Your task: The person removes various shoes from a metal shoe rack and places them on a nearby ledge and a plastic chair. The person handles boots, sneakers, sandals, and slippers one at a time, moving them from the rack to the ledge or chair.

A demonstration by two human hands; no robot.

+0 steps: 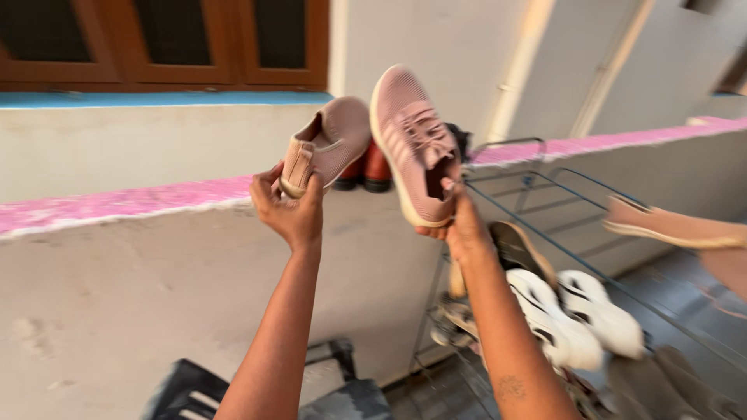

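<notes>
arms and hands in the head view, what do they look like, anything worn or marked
Both forearms are bare: no sleeves, gloves, watch or bands show. The right forearm carries a small dark round tattoo-like mark. No rings can be made out on the left hand or right hand, though the picture is blurred.

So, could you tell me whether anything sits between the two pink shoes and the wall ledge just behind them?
Nothing visible does: the left hand and right hand hold the pink shoes in open air before the ledge.

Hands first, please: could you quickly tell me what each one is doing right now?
Left hand: closed on the heel of a beige-pink shoe.
Right hand: closed on the heel of a pink knit sneaker.
</notes>
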